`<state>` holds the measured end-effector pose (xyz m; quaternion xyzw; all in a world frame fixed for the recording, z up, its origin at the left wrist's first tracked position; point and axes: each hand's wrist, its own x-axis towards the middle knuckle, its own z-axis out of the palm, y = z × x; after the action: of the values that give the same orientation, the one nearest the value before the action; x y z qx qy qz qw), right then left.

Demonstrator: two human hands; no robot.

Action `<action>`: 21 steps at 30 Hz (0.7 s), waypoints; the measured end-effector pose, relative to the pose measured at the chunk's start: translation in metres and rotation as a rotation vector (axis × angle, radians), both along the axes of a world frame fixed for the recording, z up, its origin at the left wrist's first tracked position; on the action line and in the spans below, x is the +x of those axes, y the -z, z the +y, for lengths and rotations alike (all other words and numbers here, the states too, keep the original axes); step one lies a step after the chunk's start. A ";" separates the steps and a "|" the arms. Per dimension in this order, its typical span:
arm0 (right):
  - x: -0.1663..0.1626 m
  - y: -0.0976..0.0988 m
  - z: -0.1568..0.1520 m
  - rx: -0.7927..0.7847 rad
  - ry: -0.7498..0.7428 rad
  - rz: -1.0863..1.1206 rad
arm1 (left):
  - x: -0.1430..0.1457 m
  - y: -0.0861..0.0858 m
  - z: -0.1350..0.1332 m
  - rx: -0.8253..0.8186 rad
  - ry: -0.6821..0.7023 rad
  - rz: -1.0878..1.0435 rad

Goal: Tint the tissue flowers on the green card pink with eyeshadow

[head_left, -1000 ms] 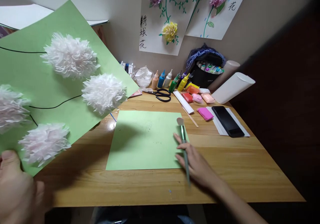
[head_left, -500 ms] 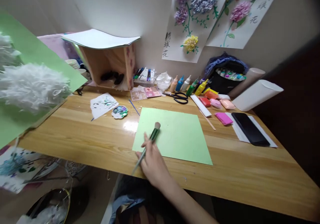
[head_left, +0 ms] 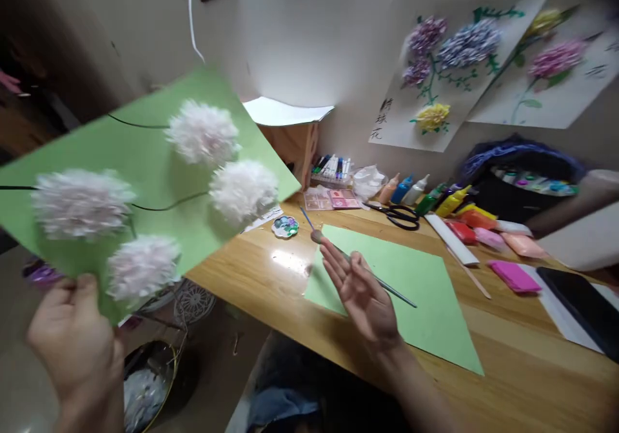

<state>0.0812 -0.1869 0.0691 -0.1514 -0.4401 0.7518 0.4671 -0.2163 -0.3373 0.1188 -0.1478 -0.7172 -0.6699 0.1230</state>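
On the left, my left hand [head_left: 77, 342] pinches the lower edge of a green sheet [head_left: 149, 168], holding it up and tilted over the table's left end. Several fluffy white flowers [head_left: 203, 133] with dark stem lines show on its face. My right hand [head_left: 370, 307] is palm up, fingers extended, with a long-handled brush [head_left: 399, 296] held between thumb and fingers. The brush's soft round head points up and left. Beneath that hand, another green sheet [head_left: 430, 317], plain, lies on the wooden table [head_left: 271, 284].
Behind the sheets are a paint palette [head_left: 285, 226], black scissors [head_left: 403, 217], paint bottles [head_left: 428, 199], and coloured clay packs [head_left: 464, 231]. A phone [head_left: 580, 304] lies at the right. Flower pictures [head_left: 432, 117] hang on the wall. A bin [head_left: 149, 381] stands below the table's left edge.
The green sheet with flowers has swung further into view from the left, and my left hand now shows. My right hand has turned palm up, and the view has shifted left.
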 end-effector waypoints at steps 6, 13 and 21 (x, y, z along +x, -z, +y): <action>0.083 -0.014 0.019 -0.017 0.298 -0.056 | 0.053 0.042 0.082 0.014 0.418 -0.250; 0.180 -0.032 0.038 0.110 0.567 -0.233 | 0.128 0.090 0.143 -0.181 0.755 -0.463; 0.184 -0.023 0.090 0.343 0.562 -0.476 | 0.197 0.094 0.166 -0.352 1.062 -0.541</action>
<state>0.2657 -0.0967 0.0925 -0.3555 -0.5965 0.4545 0.5579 -0.0195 -0.1710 0.0246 -0.3272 -0.6512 -0.5251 -0.4393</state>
